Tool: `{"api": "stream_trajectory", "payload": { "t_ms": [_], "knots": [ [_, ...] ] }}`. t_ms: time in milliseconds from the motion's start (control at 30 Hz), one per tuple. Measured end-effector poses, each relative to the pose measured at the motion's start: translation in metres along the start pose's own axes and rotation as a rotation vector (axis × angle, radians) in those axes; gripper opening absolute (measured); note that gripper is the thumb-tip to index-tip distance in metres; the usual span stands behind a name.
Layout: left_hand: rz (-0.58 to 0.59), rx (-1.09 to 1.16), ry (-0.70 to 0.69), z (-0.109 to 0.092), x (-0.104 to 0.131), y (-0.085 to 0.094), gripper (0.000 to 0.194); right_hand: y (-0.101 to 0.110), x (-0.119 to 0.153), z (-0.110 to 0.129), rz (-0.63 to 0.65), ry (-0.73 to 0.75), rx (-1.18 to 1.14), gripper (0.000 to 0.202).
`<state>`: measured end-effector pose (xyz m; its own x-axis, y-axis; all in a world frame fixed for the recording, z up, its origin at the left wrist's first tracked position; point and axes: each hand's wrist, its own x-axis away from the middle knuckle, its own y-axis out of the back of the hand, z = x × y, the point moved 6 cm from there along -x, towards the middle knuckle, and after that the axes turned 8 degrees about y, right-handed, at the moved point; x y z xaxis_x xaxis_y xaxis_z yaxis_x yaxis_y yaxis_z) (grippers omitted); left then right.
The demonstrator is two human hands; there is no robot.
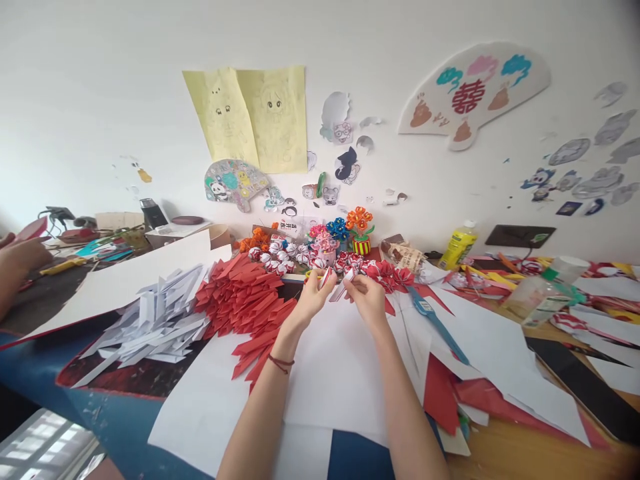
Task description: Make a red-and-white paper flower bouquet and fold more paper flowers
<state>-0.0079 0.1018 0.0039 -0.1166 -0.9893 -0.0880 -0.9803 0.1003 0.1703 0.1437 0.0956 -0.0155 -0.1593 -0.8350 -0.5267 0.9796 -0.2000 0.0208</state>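
Observation:
Above a white paper sheet (340, 373), both of my hands are raised close together at the middle of the table. My left hand (317, 293) pinches a small red-and-white folded paper piece (327, 276) between thumb and fingers. A second folded paper strip (339, 292), white with red edges, is gripped by my right hand (367, 299). The two pieces are near each other; whether they touch I cannot tell. Left of my hands lies a heap of folded red paper strips (240, 293). Farther left is a pile of white paper strips (160, 310).
Red-and-white paper balls (280, 257) and bead flowers (361, 223) stand along the wall. To the right are a blue watch-like band (437, 323), a yellow bottle (459, 245), a clear bottle (547, 293) and a black phone (585, 380). Another person's hand (23, 260) shows at far left.

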Motion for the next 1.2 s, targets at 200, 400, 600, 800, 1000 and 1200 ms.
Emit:
{"api": "stream_trajectory", "payload": {
  "t_ms": [200, 400, 600, 800, 1000, 1200],
  "knots": [
    [0.160, 0.190, 0.027, 0.024, -0.009, -0.014, 0.038, -0.001, -0.001, -0.009, -0.008, -0.036, 0.009, 0.041],
    [0.109, 0.114, -0.162, 0.024, -0.008, -0.017, 0.037, -0.005, 0.001, -0.009, 0.027, -0.032, 0.046, 0.040],
    [-0.026, -0.051, -0.259, 0.017, -0.003, -0.010, 0.033, -0.001, 0.001, -0.008, -0.002, -0.019, 0.087, 0.037],
    [-0.025, 0.113, -0.127, 0.026, -0.007, -0.007, 0.036, 0.000, 0.000, -0.010, 0.035, -0.043, 0.011, 0.038],
    [0.015, -0.093, -0.215, 0.017, -0.005, -0.003, 0.029, -0.001, 0.002, -0.007, 0.189, -0.077, -0.007, 0.036],
    [0.077, -0.067, -0.191, 0.019, -0.005, -0.007, 0.032, -0.005, 0.004, -0.012, 0.298, -0.084, -0.078, 0.038]
  ]
}}
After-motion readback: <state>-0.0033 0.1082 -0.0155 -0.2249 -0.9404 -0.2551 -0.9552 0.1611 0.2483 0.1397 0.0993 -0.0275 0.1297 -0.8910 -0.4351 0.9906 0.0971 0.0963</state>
